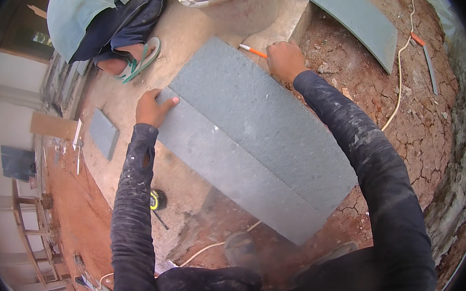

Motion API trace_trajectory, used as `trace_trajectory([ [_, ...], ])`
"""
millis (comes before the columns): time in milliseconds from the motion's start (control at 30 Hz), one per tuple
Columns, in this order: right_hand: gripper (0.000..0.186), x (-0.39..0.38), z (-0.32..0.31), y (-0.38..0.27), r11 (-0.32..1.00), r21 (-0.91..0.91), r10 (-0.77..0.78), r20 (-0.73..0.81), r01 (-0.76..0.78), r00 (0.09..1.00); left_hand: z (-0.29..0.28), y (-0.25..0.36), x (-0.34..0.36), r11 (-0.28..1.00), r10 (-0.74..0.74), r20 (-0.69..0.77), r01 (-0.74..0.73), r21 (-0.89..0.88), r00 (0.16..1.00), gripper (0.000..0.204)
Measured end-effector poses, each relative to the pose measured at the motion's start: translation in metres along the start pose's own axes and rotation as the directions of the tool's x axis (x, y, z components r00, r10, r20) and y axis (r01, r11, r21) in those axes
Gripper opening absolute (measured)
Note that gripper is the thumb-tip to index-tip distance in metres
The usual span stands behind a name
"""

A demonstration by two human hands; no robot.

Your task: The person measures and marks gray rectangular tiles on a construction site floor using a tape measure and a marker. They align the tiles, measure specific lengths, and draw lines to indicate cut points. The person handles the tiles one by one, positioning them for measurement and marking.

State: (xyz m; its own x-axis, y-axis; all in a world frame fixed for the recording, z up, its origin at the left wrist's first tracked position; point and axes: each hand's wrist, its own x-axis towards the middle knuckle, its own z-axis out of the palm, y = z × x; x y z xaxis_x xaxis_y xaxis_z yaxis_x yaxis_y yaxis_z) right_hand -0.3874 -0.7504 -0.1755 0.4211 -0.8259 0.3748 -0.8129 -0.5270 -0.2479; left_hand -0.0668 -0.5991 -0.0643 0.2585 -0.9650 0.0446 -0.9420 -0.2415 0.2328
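Concrete ledge [178, 41]: covered partly by the slabs, with reddish dirt [427, 121] beside it.
Wide gray slab [270, 119]: laid flat between both hands; its near end is extended past the ledge, so tipping or cracking could be caused by weight there; support underneath cannot be seen.
Narrow gray strip [229, 165]: set along the slab's left side; whether overlapped cannot be told. Held at one end only, it could be swung askew by a knock.
Left hand [152, 108]: thumb placed on the strip's far corner; whether the edge is pinched cannot be told.
Right hand [286, 59]: fingers curled closed around the pen.
Tape measure [158, 199]: left near the strip.
Pen [253, 51]: aimed toward the slab's far corner; a mark could be skewed by a loose grip.
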Motion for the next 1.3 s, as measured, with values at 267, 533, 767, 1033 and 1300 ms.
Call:
trace_trajectory([
  [267, 0.016, -0.052, -0.056, 0.005, 0.300, 0.868, 0.304, 0.306, -0.395, 0.902, -0.004, 0.004, -0.009, 1.000, 0.002, -0.047, -0.001, 0.011, 0.999, 0.053],
  [533, 0.017, -0.041, -0.071, -0.072, 0.105, 0.978, 0.063, 0.172, -0.178, 0.983, -0.002, 0.004, -0.009, 0.999, 0.000, -0.050, -0.002, -0.047, 0.999, 0.053],
  [767, 0.015, -0.021, -0.050, -0.133, -0.120, 0.975, 0.074, 0.196, -0.186, 0.978, 0.001, 0.000, -0.007, 0.999, 0.010, -0.052, -0.012, -0.032, 0.999, 0.051],
  [1033, 0.018, 0.001, -0.014, -0.177, -0.032, 0.999, 0.166, -0.013, 0.019, 0.986, 0.002, -0.003, -0.005, 0.999, 0.032, -0.049, -0.032, -0.002, 0.998, 0.054],
  [1300, 0.018, 0.007, -0.002, -0.187, 0.015, 0.999, 0.114, 0.037, -0.039, 0.993, 0.000, -0.002, -0.006, 0.998, 0.046, -0.062, -0.043, 0.040, 0.997, 0.056],
])
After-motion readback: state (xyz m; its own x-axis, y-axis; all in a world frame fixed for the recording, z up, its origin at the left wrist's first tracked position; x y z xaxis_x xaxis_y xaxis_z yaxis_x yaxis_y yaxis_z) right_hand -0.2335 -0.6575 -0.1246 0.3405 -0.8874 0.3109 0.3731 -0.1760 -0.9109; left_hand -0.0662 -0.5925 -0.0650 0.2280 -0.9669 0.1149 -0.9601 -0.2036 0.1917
